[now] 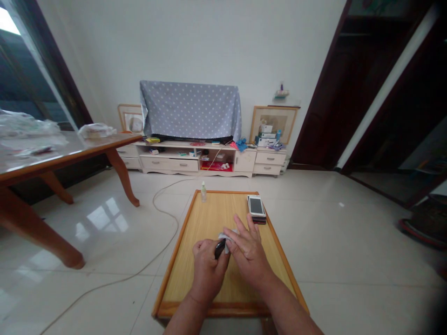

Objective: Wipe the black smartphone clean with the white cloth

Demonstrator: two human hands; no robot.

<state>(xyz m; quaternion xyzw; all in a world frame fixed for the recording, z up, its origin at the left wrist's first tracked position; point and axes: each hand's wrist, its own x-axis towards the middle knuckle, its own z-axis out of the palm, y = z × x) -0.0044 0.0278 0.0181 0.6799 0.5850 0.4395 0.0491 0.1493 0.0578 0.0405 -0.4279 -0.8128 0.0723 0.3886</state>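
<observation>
Over the middle of a small wooden table (pixel 195 279), my left hand (pixel 206 269) is closed around a small dark object (pixel 220 248), probably a phone. My right hand (pixel 246 246) lies across it with fingers stretched out, pressing a white cloth (pixel 223 236) against the dark object. Two phones are stacked (pixel 256 208) near the table's far right edge, the top one white with a grey screen. A small clear bottle (pixel 203 191) stands upright at the far edge.
A white cable (pixel 157 204) snakes over the glossy tiled floor left of the small table. A large wooden table (pixel 52 158) stands at left. A TV stand (pixel 195 160) with a covered screen lines the back wall. Dark doorways open at right.
</observation>
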